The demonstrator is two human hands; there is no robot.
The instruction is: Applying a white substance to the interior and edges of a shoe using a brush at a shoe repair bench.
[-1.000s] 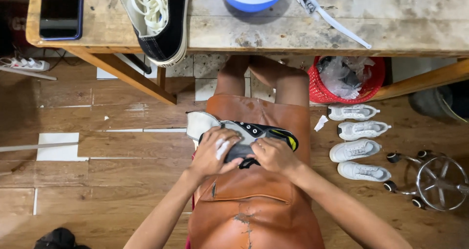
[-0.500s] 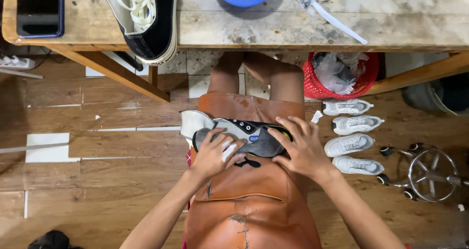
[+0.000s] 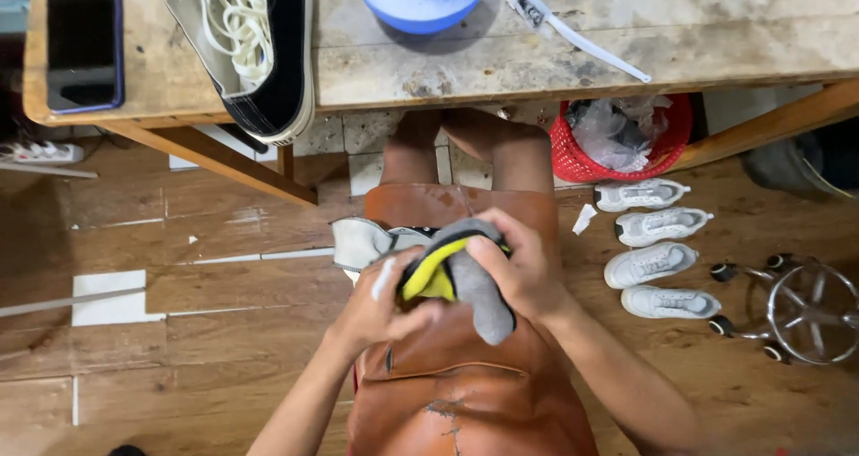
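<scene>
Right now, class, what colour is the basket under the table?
Red: the basket shows best in the head view, holding crumpled plastic.

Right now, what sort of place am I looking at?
Probably a small shoe cleaning or repair workshop: a worn wooden workbench with a basin and brush, white sneakers lined up on the floor, and both hands holding a shoe over a leather apron.

Above the lap, the worn wooden workbench edge point(image 3: 573, 67) closes the way forward. The red plastic basket point(image 3: 626, 143) and four white sneakers point(image 3: 658, 246) crowd the right; bare wooden floor point(image 3: 179, 331) lies open left.
</scene>
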